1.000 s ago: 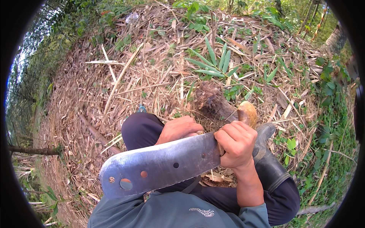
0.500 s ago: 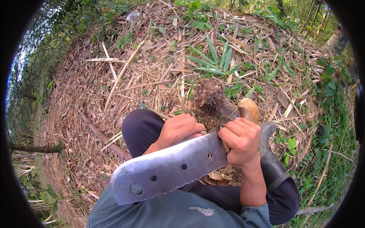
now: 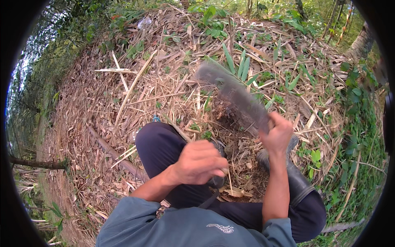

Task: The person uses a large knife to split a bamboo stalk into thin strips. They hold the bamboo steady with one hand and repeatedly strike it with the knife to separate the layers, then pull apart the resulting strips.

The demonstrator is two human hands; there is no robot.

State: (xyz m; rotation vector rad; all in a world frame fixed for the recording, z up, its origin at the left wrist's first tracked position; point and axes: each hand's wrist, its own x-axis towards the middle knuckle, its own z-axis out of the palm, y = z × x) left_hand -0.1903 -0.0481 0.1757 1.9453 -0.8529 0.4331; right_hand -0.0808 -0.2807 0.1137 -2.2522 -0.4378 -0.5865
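My right hand (image 3: 276, 133) is wrapped round the handle of a broad-bladed cleaver (image 3: 240, 94). Its blade is smeared by motion and points away and to the left, over a rough wooden stump (image 3: 224, 108). Over my bent left knee, my left hand (image 3: 200, 162) is closed round a slim bamboo stick (image 3: 176, 126). The far end of that stick sticks out beyond the hand, while its near end barely shows by the thumb. A thin pale sliver (image 3: 230, 183) hangs below that end. The cleaver's handle is hidden in my fist.
Dark boots (image 3: 290, 181) and my dark-trousered legs (image 3: 158, 144) frame bare soil with wood chips (image 3: 234, 192). Dry leaf litter (image 3: 90, 90) covers the slope, with split bamboo strips (image 3: 133, 84), a brown pole (image 3: 117, 154) and green leaves (image 3: 242, 66). Vines (image 3: 362, 164) grow at right.
The cleaver has swung from lying across my lap, pointing left, to pointing away over the stump. My left hand has drawn nearer to me, with the stick in it.
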